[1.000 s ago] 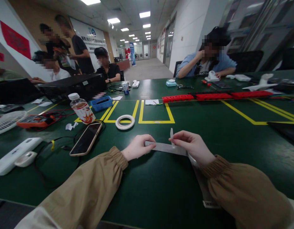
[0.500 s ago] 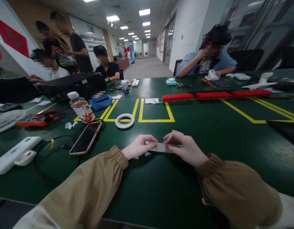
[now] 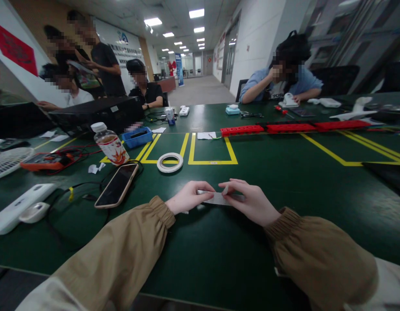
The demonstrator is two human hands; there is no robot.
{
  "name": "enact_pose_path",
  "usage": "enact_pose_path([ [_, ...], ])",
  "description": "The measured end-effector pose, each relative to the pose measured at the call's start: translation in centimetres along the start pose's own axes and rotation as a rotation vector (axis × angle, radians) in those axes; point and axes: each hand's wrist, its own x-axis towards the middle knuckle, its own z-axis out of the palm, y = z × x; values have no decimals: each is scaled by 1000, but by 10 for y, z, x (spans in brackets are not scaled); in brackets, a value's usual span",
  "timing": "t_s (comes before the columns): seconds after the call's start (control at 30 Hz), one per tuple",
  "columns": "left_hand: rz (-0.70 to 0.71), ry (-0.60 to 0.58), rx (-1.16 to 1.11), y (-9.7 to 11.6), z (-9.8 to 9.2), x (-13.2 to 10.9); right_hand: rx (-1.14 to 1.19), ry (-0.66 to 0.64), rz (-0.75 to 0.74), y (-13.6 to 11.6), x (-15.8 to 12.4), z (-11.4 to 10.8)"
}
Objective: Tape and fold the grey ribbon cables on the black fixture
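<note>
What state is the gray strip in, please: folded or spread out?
Spread, where it shows: the gray strip runs flat between the left hand and the right hand. Behind the fingers, I cannot tell.

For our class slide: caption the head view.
Left hand grips a gray strip; right hand pinches a pale tab, at a green table.

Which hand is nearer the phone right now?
Left. The left hand is right of the phone, apart from it; the right hand is farther to the right, beyond the left one.
</note>
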Motion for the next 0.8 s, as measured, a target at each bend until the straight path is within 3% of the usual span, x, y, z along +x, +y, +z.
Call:
enact_pose_path([
  [0.3,-29,19,16,1,0,0,223,17,150,-4,0,-2],
  [0.67,1,32,110,0,2,0,249,70,110,-6,-1,-1],
  [0.8,11,27,112,0,2,0,212,17,98,-4,-1,0],
])
